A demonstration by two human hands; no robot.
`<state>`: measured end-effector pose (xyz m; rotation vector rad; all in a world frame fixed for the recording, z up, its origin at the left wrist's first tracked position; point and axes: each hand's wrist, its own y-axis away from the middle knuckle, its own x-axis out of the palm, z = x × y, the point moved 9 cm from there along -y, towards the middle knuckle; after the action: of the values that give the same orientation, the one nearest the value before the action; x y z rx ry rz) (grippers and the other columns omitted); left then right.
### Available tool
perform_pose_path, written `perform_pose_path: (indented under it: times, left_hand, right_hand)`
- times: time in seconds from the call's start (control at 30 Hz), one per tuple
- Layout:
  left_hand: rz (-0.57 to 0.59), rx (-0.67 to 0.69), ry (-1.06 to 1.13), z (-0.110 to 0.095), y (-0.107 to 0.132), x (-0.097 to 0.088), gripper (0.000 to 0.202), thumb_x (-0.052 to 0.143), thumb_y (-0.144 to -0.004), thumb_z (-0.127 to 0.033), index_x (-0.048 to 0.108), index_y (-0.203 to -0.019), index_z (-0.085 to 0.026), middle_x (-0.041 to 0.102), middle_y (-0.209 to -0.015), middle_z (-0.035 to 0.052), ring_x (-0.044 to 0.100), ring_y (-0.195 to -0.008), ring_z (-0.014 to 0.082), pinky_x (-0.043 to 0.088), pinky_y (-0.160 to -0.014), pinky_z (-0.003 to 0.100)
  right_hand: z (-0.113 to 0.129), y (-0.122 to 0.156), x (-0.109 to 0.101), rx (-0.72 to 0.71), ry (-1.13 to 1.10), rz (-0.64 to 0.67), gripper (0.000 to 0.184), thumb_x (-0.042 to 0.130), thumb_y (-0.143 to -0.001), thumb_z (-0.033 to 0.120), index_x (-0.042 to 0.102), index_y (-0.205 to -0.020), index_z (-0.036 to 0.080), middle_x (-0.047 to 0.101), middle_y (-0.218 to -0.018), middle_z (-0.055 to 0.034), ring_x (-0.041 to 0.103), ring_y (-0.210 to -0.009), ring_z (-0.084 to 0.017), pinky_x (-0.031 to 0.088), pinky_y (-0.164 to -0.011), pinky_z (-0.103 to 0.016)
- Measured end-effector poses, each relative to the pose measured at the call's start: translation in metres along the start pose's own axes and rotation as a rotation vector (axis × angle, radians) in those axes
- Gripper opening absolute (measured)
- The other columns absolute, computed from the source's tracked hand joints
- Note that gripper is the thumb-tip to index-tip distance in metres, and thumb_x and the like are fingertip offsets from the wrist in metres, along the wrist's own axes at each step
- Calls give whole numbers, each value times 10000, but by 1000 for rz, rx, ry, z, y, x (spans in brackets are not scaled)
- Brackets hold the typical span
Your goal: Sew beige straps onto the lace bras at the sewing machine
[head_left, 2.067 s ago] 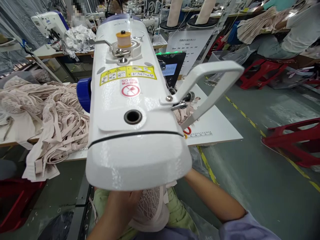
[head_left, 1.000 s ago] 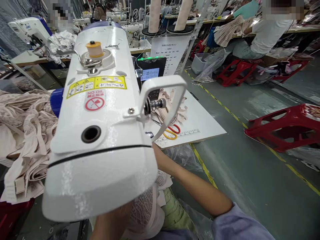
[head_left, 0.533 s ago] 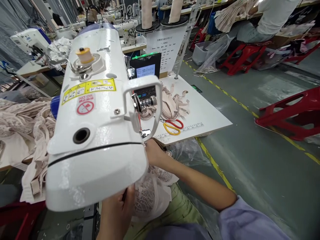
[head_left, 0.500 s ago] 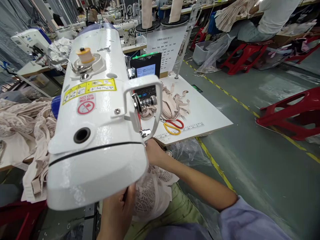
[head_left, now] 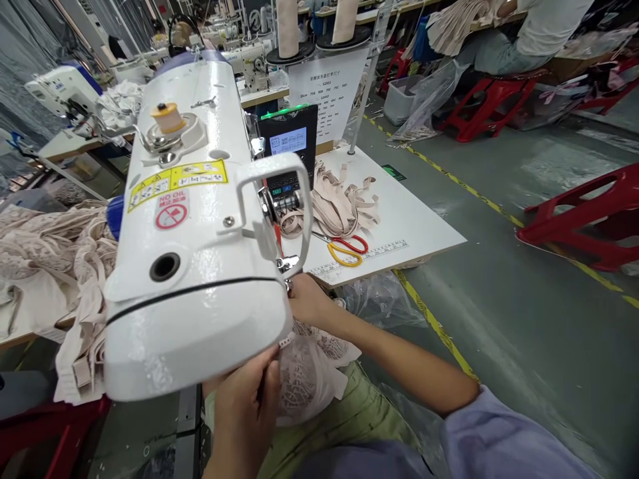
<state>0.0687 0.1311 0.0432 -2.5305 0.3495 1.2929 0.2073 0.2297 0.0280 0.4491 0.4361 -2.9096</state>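
A white sewing machine head (head_left: 200, 266) fills the view's left middle and hides the needle area. Below its front end, my left hand (head_left: 247, 399) is closed, thumb against fingers, on the edge of a pale pink lace bra (head_left: 304, 379). The bra hangs over my lap. My right hand (head_left: 312, 303) is at the machine's right side, under the white looped guard (head_left: 303, 219), just above the bra's lace. Its fingers are hidden behind the machine, so its grip does not show.
On the white table (head_left: 419, 229) lie red-and-yellow-handled scissors (head_left: 349, 249), a heap of beige straps (head_left: 339, 206) and a printed ruler strip (head_left: 384, 249). A control panel (head_left: 289, 150) stands behind. Lace garments (head_left: 50, 253) are piled left. Red stools (head_left: 589, 219) and a seated person are at right.
The view has shifted slightly. My left hand has moved a little up and right along the bra at the machine's front; my right hand stays nearly in place.
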Motion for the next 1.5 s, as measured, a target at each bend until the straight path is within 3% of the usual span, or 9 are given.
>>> perform_pose_path:
  times: [0.27, 0.33, 0.43, 0.53, 0.63, 0.83, 1.03, 1.37, 1.5]
  left_hand:
    - [-122, -77, -134, 22, 17, -2, 356, 460, -950, -394, 631, -1232, -261, 746, -1034, 72, 692, -953, 237, 547, -777, 299]
    - [-247, 5, -255, 14, 21, -9, 336, 503, -932, -382, 625, -1208, -232, 719, -1044, 101, 663, -966, 262, 519, -801, 346]
    - [-372, 176, -366, -15, 25, -7, 352, 595, -889, -325, 610, -1208, -178, 659, -1107, 159, 607, -1042, 299, 457, -889, 418]
    - [-326, 232, -410, -38, 22, 11, 460, 623, -875, -297, 557, -1301, -136, 613, -1208, 189, 558, -1130, 313, 411, -962, 437]
    - [-303, 235, -454, -47, 20, 20, 496, 620, -876, -302, 545, -1329, -116, 595, -1234, 197, 532, -1162, 324, 407, -977, 441]
    - [-282, 223, -465, -39, 19, 21, 459, 625, -877, -267, 576, -1318, -151, 549, -1262, 206, 522, -1160, 331, 432, -949, 460]
    - [-283, 173, -456, -36, 16, 22, 452, 627, -883, -266, 580, -1325, -184, 554, -1248, 195, 517, -1171, 338, 415, -981, 492]
    - [-243, 175, -486, -39, 12, 23, 485, 625, -880, -260, 541, -1353, -194, 550, -1253, 192, 516, -1180, 337, 390, -1006, 480]
    - [-263, 183, -446, -32, 15, 21, 488, 623, -875, -263, 527, -1350, -206, 545, -1246, 194, 511, -1185, 343, 387, -990, 489]
  right_hand:
    - [-6, 2, -2, 14, -58, -36, 75, 572, -753, 127, 586, -792, 189, 545, -931, -23, 502, -782, -151, 448, -684, -254]
    - [-6, 3, -3, 16, -48, -47, 84, 565, -755, 124, 592, -797, 192, 545, -920, -21, 503, -779, -150, 448, -685, -254]
    - [-5, 6, -3, 17, -6, -59, 57, 568, -762, 146, 598, -776, 193, 545, -858, -17, 497, -769, -158, 443, -674, -261]
    - [-3, 7, -3, 19, 33, -71, 37, 564, -774, 173, 590, -756, 193, 546, -823, -15, 482, -733, -159, 442, -672, -277]
    - [-1, 8, -3, 27, 54, -70, 81, 552, -779, 178, 536, -701, 192, 534, -825, -22, 470, -709, -154, 435, -664, -284]
    - [1, 5, -2, 41, 89, -52, 148, 530, -762, 130, 444, -666, 204, 498, -845, -27, 478, -723, -160, 406, -623, -276]
    - [3, 1, -2, 24, 127, -48, 83, 529, -765, 128, 542, -784, 208, 492, -859, -23, 475, -722, -162, 405, -618, -275]
    - [-3, 0, -2, 24, 42, -58, 104, 520, -743, 107, 513, -778, 204, 527, -911, -20, 470, -732, -152, 431, -676, -277]
    - [-6, 3, -1, 5, 17, -96, 109, 520, -775, 109, 543, -823, 204, 542, -919, -17, 487, -749, -151, 429, -688, -275]
